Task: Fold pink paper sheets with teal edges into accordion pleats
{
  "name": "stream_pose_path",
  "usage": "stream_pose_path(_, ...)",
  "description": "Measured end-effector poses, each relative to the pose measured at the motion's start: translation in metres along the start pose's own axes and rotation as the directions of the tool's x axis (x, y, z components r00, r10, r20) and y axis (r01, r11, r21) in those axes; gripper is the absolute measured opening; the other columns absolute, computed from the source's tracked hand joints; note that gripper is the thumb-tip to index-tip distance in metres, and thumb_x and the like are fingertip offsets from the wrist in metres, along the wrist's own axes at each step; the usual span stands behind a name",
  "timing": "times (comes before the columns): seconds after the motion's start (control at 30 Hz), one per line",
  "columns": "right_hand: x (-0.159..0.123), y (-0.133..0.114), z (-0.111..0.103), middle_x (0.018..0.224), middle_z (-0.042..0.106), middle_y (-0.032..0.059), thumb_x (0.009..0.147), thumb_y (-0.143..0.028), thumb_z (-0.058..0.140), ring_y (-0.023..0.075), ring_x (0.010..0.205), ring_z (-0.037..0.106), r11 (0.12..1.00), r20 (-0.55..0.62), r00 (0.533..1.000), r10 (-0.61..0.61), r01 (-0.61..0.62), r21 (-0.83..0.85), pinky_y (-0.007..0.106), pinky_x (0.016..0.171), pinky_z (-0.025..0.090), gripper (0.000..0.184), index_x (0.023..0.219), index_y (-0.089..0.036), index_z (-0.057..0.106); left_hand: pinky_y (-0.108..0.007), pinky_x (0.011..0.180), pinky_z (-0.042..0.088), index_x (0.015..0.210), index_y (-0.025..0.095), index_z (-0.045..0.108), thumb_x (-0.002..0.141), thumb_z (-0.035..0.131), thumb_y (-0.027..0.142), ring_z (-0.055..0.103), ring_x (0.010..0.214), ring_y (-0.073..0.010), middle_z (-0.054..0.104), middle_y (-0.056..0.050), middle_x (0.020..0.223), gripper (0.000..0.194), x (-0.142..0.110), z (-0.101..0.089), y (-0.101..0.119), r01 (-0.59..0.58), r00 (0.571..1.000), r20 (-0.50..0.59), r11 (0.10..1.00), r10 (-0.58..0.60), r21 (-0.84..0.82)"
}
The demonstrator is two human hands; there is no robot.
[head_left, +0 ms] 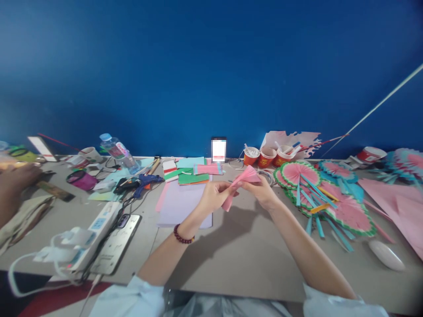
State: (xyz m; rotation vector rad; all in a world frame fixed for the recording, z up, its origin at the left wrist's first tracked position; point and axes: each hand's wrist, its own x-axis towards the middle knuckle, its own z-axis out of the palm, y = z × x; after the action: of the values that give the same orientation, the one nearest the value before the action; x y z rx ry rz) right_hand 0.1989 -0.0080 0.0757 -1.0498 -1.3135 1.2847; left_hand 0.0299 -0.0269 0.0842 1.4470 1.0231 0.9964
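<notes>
A piece of folded pink paper [247, 175] is held up above the table between both hands, pinched near its middle and fanning out toward the upper right. My left hand [215, 195] grips its left side, with a lower tip of the paper hanging below the fingers. On the other side my right hand [262, 192] has thumb and fingers closed on the paper's right part. Purple paper sheets [181, 203] lie flat under and left of my left hand. To the right of my right hand sit finished watermelon-like paper fans [299, 175] with blue strips.
Paper cups [267, 157] with sticks stand along the blue wall beside an upright phone [219, 150]. At left are a glue gun [148, 179], water bottle [120, 152], power strip [95, 233] and phone [117, 246]. A white mouse-shaped object [386, 255] lies right. Another person's hand [20, 180] shows far left.
</notes>
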Motion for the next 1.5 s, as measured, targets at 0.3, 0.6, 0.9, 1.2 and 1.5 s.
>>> stream_pose_path(0.3,-0.002,-0.001,0.004,0.071,0.070,0.0065,0.061,-0.040,0.077,0.0210,0.071,0.063,1.000,-0.004,1.000,0.000,0.000,-0.009,0.032,0.064,0.051,0.026,0.069,-0.016,0.070,-0.026,0.069,0.052,0.083,0.013,0.071,0.081,0.057,0.051,0.068,0.079,-0.0212,0.071,-0.007,0.071,0.041,0.001,-0.001,-0.006,-0.016,0.996,0.092,0.999,0.014,0.030)
stream_pose_path(0.6,0.001,0.001,-0.001,0.064,0.064,0.0041,0.063,-0.042,0.074,0.0169,0.064,0.056,0.993,-0.159,0.987,-0.021,0.002,-0.122,0.029,0.057,0.045,0.029,0.067,-0.014,0.067,-0.026,0.076,0.051,0.075,0.015,0.067,0.084,0.052,0.051,0.067,0.083,-0.0212,0.061,-0.003,0.056,0.040,-0.002,-0.001,0.005,-0.078,0.981,0.184,0.994,0.063,0.073)
stream_pose_path(0.9,0.001,0.003,-0.002,0.068,0.065,0.0045,0.062,-0.041,0.075,0.0163,0.063,0.055,0.997,-0.155,0.988,0.001,-0.013,-0.073,0.028,0.057,0.044,0.030,0.069,-0.014,0.067,-0.024,0.067,0.049,0.088,0.014,0.070,0.080,0.058,0.052,0.068,0.086,-0.0219,0.071,-0.009,0.080,0.041,0.001,-0.003,-0.004,0.045,0.972,0.233,0.999,-0.039,-0.023)
stream_pose_path(1.2,0.002,0.000,0.000,0.063,0.064,0.0022,0.063,-0.041,0.074,0.0154,0.059,0.055,0.999,-0.102,0.995,0.014,-0.018,-0.043,0.029,0.056,0.044,0.029,0.068,-0.014,0.065,-0.023,0.065,0.048,0.082,0.015,0.072,0.079,0.059,0.051,0.067,0.080,-0.0193,0.072,-0.009,0.079,0.039,0.001,-0.001,-0.003,0.093,0.979,0.187,0.995,-0.087,-0.025)
stream_pose_path(1.5,0.001,0.002,0.001,0.063,0.066,0.0030,0.065,-0.041,0.074,0.0162,0.059,0.059,0.999,0.044,0.999,0.030,-0.029,-0.025,0.029,0.056,0.047,0.026,0.066,-0.016,0.067,-0.024,0.070,0.046,0.091,0.012,0.068,0.082,0.056,0.053,0.065,0.084,-0.0194,0.068,-0.008,0.077,0.044,0.002,-0.003,-0.007,0.053,0.975,0.218,0.997,-0.039,-0.059)
